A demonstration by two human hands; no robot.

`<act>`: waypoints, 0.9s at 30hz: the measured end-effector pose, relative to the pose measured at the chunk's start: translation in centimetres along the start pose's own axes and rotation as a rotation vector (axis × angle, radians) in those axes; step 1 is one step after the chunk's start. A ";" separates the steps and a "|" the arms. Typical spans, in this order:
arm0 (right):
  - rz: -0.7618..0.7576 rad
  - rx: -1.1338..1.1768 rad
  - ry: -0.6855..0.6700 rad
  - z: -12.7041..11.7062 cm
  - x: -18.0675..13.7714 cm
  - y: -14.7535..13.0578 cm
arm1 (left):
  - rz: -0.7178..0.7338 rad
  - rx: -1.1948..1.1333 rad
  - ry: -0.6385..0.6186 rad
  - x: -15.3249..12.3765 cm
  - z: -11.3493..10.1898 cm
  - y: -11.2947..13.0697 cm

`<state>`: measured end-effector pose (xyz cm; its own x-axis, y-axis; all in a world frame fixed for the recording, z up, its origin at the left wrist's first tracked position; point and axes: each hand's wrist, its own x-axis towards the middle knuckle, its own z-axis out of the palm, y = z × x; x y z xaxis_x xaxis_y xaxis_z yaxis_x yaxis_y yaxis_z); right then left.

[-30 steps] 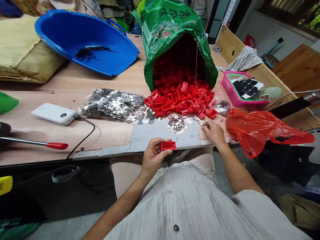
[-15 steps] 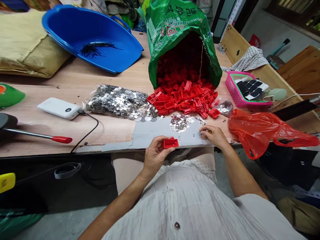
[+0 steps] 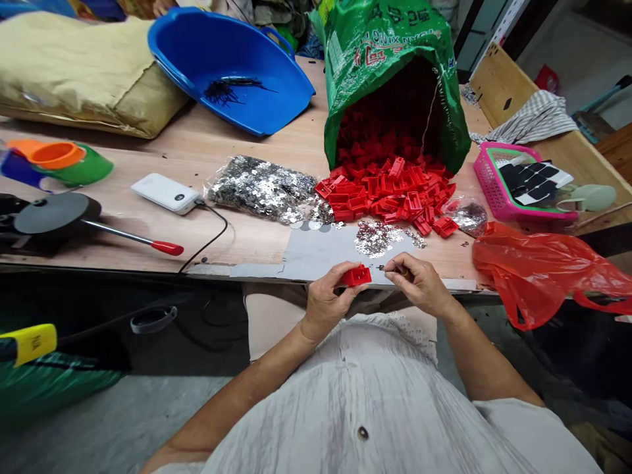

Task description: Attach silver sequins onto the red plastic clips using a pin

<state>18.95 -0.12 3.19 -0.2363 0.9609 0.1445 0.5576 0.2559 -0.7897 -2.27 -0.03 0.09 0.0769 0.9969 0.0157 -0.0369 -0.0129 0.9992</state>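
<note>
My left hand (image 3: 323, 303) pinches a small red plastic housing (image 3: 357, 276) at the table's front edge, its open side facing up. In my right hand (image 3: 427, 286) is a thin tool with an amber-coloured handle (image 3: 405, 272), mostly hidden by the fingers. A tiny dark piece (image 3: 380, 268) shows at the tool's tip, close to the housing's right side; I cannot tell if they touch. Just beyond the hands, small silvery metal pieces (image 3: 375, 238) lie heaped on a grey sheet (image 3: 316, 250). Behind them, many red housings (image 3: 390, 191) spill from a green sack (image 3: 340, 99).
A clear bag of metal pieces (image 3: 264, 187) and a white power bank (image 3: 165, 193) with a black cable lie left. Further left is a red-tipped lever (image 3: 165, 247). A blue scoop (image 3: 276, 105) stands behind. On the right are a pink basket (image 3: 494, 187) and a red plastic bag (image 3: 533, 263).
My right hand has moved left, bringing the tool close to the red housing. My left hand has tilted the housing slightly. The whole view has shifted, showing more of the table's left side.
</note>
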 end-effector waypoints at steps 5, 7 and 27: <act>-0.220 -0.070 -0.095 1.2 0.8 -0.7 | 0.200 0.164 0.003 -0.1 0.0 0.2; -0.266 -0.096 -0.100 1.5 0.9 -0.7 | 0.350 0.263 -0.006 0.0 0.0 0.0; 0.174 0.379 -0.057 2.5 0.6 0.0 | 0.613 0.323 0.035 -0.4 0.0 -0.9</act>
<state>16.81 0.19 1.78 -0.2139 0.9762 -0.0350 0.2629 0.0230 -0.9646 -2.28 -0.42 -0.80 0.1049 0.8039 0.5854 0.2354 -0.5920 0.7708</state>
